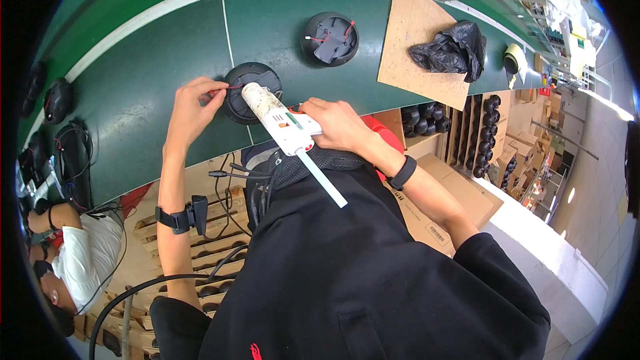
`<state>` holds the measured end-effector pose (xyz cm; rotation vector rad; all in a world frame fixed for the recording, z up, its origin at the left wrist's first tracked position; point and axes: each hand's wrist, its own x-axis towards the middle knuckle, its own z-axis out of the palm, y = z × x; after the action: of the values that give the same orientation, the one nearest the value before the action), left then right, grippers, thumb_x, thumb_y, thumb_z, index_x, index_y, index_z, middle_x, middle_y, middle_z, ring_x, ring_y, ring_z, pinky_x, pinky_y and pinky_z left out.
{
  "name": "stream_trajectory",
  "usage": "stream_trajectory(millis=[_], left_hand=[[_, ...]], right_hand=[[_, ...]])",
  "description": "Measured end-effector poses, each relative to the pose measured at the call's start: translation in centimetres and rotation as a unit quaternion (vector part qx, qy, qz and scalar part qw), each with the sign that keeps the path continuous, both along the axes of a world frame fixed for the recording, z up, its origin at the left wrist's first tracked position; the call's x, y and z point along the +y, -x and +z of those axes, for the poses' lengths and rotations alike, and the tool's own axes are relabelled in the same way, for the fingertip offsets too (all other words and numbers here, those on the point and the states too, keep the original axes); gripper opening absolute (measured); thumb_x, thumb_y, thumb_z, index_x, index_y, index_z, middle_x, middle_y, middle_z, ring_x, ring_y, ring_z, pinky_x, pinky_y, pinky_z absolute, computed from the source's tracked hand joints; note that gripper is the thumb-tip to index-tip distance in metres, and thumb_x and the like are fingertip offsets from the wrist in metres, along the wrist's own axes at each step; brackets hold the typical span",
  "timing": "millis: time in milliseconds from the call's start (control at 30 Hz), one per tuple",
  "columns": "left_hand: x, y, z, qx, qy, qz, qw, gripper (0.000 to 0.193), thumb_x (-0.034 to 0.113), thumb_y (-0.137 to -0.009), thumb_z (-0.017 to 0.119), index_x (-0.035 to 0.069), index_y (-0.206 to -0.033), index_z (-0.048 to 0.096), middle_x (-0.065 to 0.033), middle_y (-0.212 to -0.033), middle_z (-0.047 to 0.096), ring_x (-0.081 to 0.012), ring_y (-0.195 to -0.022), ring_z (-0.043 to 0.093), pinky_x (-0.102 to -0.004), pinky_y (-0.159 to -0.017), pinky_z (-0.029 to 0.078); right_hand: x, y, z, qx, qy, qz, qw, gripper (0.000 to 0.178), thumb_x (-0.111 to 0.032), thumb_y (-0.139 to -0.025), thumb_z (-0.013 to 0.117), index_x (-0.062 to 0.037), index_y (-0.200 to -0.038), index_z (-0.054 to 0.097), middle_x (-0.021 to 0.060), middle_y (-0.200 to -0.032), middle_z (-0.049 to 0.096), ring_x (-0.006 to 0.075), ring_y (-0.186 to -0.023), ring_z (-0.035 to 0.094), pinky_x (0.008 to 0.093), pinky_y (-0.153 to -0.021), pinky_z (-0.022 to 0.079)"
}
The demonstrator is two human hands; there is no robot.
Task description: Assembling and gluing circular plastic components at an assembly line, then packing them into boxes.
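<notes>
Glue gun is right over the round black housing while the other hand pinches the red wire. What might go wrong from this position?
1. The left hand pinches the thin red wire right beside the nozzle of the white hot-glue gun; fingertips may get burned or glued.
2. The gun, held by the right hand, covers much of the round black plastic housing, so glue could land off target.
3. A second round black housing lies nearby on the green belt; if the belt runs, the work could shift.

A white plastic hot-glue gun [283, 120], its barrel smeared with old glue, points its nozzle into a round black plastic dome housing [251, 92] on the green conveyor belt [147, 93], a translucent glue stick [323, 180] jutting from the gun's rear; a thin red wire [227, 89] crosses the housing's left rim.
</notes>
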<state>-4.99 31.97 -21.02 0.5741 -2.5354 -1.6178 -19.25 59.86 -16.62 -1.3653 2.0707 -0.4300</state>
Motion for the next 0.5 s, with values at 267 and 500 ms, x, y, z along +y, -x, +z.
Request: stream_trajectory(millis=[267,500], left_hand=[[0.93,-0.79,0.01,-0.004,-0.028,-0.024,0.999,0.014,0.001,-0.087,0.069,0.001,-0.098,0.076,-0.009,-0.09,0.07,-0.0175,-0.077,0.067,-0.0278,-0.068,0.054],[0.64,-0.92,-0.46,0.008,-0.003,-0.047,0.999,0.055,0.006,-0.079,0.076,0.01,-0.132,0.062,-0.0116,-0.132,0.06,-0.0284,-0.119,0.06,-0.0358,-0.095,0.052]], right_hand=[[-0.15,0.16,0.01,-0.013,0.011,-0.008,1.0,0.037,-0.01,-0.072,0.069,-0.0064,-0.108,0.061,0.0125,-0.098,0.065,0.0354,-0.091,0.066,0.0457,-0.073,0.054],[-0.16,0.43,0.43,-0.045,0.031,-0.016,0.998,0.049,-0.013,-0.073,0.071,-0.0073,-0.121,0.062,0.0113,-0.114,0.068,0.0351,-0.099,0.067,0.043,-0.08,0.056]])
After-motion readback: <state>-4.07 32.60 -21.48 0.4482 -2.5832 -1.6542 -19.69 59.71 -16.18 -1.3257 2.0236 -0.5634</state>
